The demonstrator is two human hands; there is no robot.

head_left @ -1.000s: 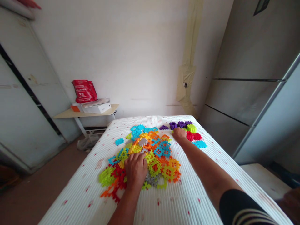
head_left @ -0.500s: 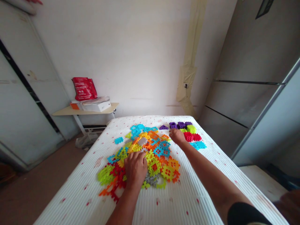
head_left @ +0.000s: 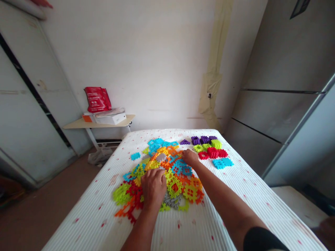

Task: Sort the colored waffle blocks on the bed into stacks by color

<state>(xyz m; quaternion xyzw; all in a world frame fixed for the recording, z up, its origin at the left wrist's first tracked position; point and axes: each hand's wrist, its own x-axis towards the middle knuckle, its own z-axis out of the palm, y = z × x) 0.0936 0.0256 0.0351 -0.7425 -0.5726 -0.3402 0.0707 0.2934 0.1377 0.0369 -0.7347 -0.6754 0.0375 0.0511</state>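
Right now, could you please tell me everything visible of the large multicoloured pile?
The pile lies heaped on a white ribbed cover: flat pieces, seemingly plastic, with notched edges, some with cutouts, in blue, green, yellow, orange, red and grey. The left hand rests on it; the right hand is at its far right edge, contact unclear.

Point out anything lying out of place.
One flat light-blue plastic piece lies alone, just left of the jumbled multicoloured plastic pile; it looks stray because a visible gap separates them.
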